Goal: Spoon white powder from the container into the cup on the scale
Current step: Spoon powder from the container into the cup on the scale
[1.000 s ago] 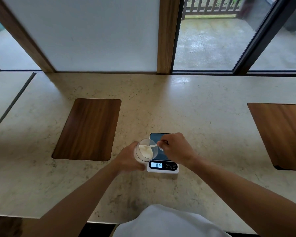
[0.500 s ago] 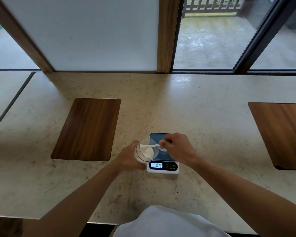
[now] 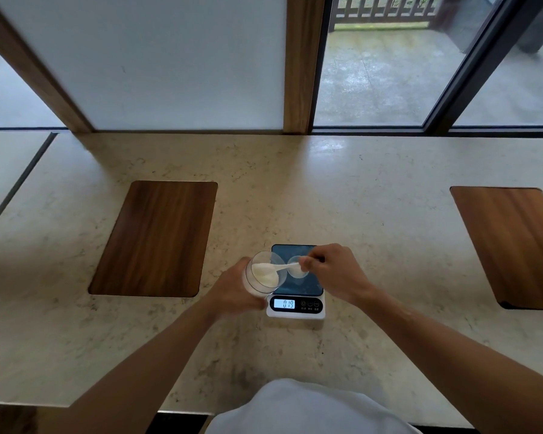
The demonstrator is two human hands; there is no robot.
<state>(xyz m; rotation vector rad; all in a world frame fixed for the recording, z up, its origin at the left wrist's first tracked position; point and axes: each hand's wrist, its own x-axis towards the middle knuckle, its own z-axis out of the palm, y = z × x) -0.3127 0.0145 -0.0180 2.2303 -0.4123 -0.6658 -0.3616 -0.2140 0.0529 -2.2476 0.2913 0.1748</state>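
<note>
A clear container (image 3: pixel 261 275) holding white powder is tilted toward the scale, and my left hand (image 3: pixel 236 293) grips it from the left side. My right hand (image 3: pixel 332 270) pinches the handle of a white spoon (image 3: pixel 279 268), whose bowl sits inside the container on the powder. A small clear cup (image 3: pixel 296 266) stands on the dark platform of the scale (image 3: pixel 297 289), partly hidden by my right fingers. The scale's lit display (image 3: pixel 284 303) reads 019.
A stone counter (image 3: pixel 295 189) runs to the window wall behind. A wooden board (image 3: pixel 157 238) is set into it on the left, another wooden board (image 3: pixel 518 242) on the right. The counter's near edge lies just below my forearms.
My right hand has drawn slightly right along the spoon handle, uncovering the cup. The scale reading went from 010 to 019. The left hand and container have barely moved.
</note>
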